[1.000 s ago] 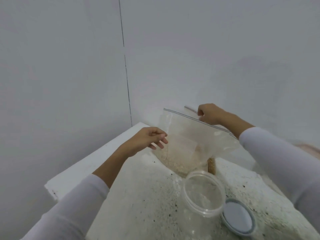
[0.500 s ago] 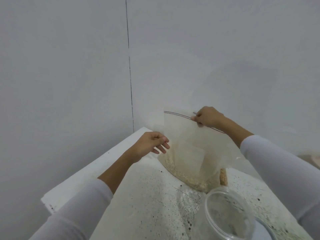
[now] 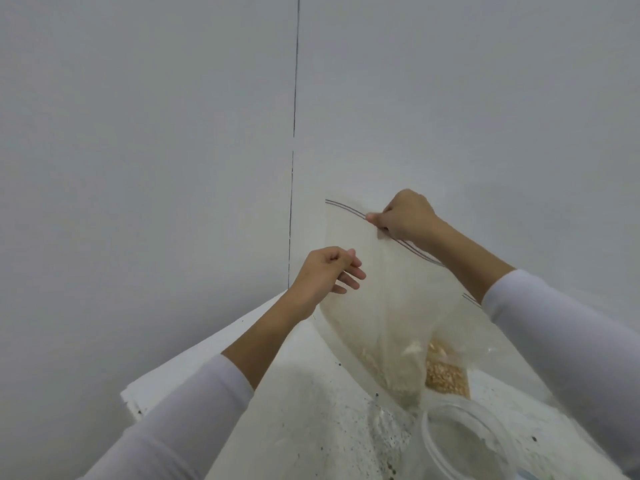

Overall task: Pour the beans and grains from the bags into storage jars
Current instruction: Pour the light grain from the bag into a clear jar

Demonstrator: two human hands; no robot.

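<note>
A clear zip bag [image 3: 367, 306] hangs upright over the table, with pale grain [image 3: 394, 379] settled in its bottom corner. My right hand [image 3: 405, 216] pinches the zip strip at the bag's top. My left hand [image 3: 329, 271] is at the bag's left edge, thumb and forefinger pinched together on the plastic and the other fingers spread. An open clear plastic jar [image 3: 433, 445] stands at the lower right, just in front of and below the bag, partly cut off by the frame.
A second bag with tan grains [image 3: 446, 375] lies behind the held bag. The white speckled table [image 3: 311, 410] sits in a corner of grey walls; its left edge [image 3: 194, 362] runs diagonally.
My right hand has slid left along the zip strip and the bag now hangs higher. My left hand has risen to the bag's left edge. The view has tilted upward.
</note>
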